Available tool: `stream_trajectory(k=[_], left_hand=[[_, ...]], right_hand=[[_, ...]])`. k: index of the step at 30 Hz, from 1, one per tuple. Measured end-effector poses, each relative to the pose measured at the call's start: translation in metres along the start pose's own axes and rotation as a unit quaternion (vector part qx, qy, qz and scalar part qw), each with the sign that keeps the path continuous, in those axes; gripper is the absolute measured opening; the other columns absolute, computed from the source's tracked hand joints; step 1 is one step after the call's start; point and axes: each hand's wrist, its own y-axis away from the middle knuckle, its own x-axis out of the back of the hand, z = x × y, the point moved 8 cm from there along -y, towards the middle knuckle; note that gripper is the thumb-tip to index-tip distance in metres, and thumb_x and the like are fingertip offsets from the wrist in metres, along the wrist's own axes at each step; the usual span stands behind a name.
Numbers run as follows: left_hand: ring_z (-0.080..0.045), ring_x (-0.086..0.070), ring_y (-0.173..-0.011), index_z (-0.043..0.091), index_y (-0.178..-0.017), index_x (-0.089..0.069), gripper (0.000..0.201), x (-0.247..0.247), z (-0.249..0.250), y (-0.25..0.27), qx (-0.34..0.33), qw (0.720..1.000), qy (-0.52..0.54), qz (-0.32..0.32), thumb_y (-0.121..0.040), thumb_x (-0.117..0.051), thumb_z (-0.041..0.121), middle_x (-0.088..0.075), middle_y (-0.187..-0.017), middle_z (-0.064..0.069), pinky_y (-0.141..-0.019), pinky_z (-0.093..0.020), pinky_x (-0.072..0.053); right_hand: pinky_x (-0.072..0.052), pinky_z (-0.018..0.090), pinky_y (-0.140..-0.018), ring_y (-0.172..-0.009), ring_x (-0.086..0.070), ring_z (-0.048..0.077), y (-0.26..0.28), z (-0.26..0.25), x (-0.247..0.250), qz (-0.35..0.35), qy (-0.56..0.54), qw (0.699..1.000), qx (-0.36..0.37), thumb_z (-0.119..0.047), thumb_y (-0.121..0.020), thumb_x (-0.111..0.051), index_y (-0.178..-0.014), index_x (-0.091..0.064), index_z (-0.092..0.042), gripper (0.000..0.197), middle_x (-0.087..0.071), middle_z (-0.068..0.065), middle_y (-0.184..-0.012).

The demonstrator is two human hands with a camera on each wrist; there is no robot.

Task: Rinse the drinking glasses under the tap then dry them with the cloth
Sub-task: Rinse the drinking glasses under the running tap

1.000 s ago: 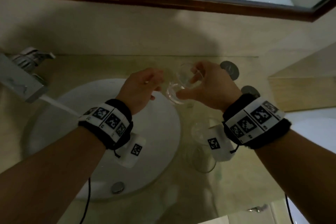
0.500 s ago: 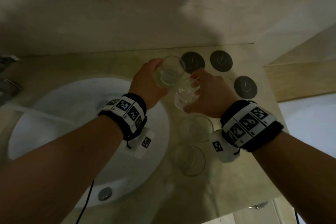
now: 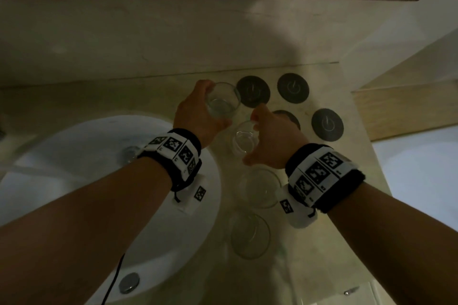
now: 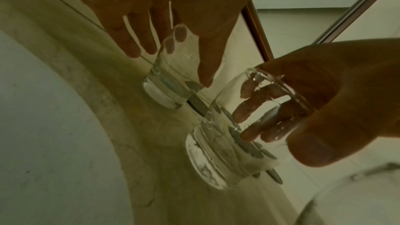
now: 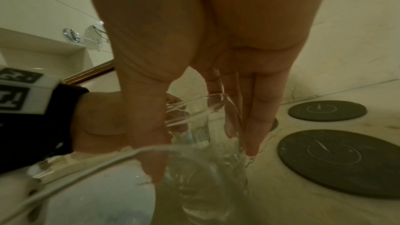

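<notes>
**Two wet glasses, close enough to knock**

Your left hand [image 3: 198, 116] has its fingers wrapped round one glass [image 3: 223, 103], held at the back of the table [image 3: 322, 242] beside a dark coaster [image 3: 252, 91]. Your right hand [image 3: 271, 141] grips a second glass [image 3: 244, 140] from above, fingers and thumb down its sides, just in front of the first. Both grips are closed on glass, and the two tumblers sit very near each other.

That closeness is the main risk: a small swing of either wrist could clink them together and chip a rim. The right glass looks wet in the left wrist view, so a grip from the top may slip. Two more glasses [image 3: 260, 187] [image 3: 249, 235] stand under your right forearm; lowering that arm could topple them. No cloth is visible, so drying may mean reaching across them.
</notes>
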Motion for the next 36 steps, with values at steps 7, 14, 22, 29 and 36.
stream_trajectory(k=[7,14,22,29,36], left_hand=[[-0.01,-0.054,-0.111,0.021,-0.127,-0.047,0.079,0.012,-0.011,0.002,-0.003,0.999,0.045,0.022,-0.064,-0.093,0.025,-0.054,-0.122,0.012,-0.088,-0.02,-0.041],[-0.016,-0.06,-0.112,0.022,-0.127,-0.049,0.078,0.05,-0.028,0.022,0.001,0.991,0.125,0.052,-0.063,-0.093,0.027,-0.059,-0.12,0.01,-0.098,-0.042,-0.054],[0.012,-0.06,-0.091,0.028,-0.118,-0.048,0.069,0.112,-0.08,0.067,0.044,0.979,0.165,0.115,-0.066,-0.092,0.019,-0.058,-0.106,0.019,-0.087,-0.028,-0.058],[-0.017,-0.063,-0.111,0.034,-0.114,-0.046,0.076,0.168,-0.143,0.116,0.095,0.965,0.175,0.169,-0.054,-0.093,0.035,-0.06,-0.115,0.012,-0.094,-0.048,-0.056],[-0.009,-0.062,-0.11,0.021,-0.121,-0.046,0.066,0.208,-0.189,0.154,0.135,0.944,0.198,0.227,-0.071,-0.088,0.011,-0.059,-0.114,0.011,-0.097,-0.042,-0.053]], right_hand=[[-0.055,0.043,-0.087,-0.107,-0.061,0.027,-0.002,-0.005,0.0,-0.029,0.011,0.999,-0.009,-0.043,-0.052,-0.095,-0.126,-0.038,-0.015,0.098,-0.061,0.005,-0.121],[-0.045,0.038,-0.097,-0.126,-0.049,0.026,-0.003,-0.04,0.015,-0.003,0.022,0.999,0.028,-0.067,-0.052,-0.085,-0.142,-0.037,-0.016,0.113,-0.047,0.004,-0.14],[-0.047,0.038,-0.097,-0.118,-0.053,0.025,-0.006,-0.137,0.004,0.01,0.012,0.99,0.143,-0.052,-0.067,-0.084,-0.138,-0.041,-0.017,0.09,-0.053,0.004,-0.132],[-0.051,0.036,-0.084,-0.107,-0.058,0.026,0.003,-0.235,-0.059,-0.049,-0.034,0.969,0.241,-0.035,-0.072,-0.085,-0.13,-0.047,-0.01,0.074,-0.058,0.009,-0.122],[-0.052,0.044,-0.093,-0.114,-0.058,0.03,0.007,-0.292,-0.117,-0.105,-0.071,0.953,0.274,-0.028,-0.072,-0.086,-0.141,-0.035,-0.011,0.087,-0.057,0.013,-0.129]])
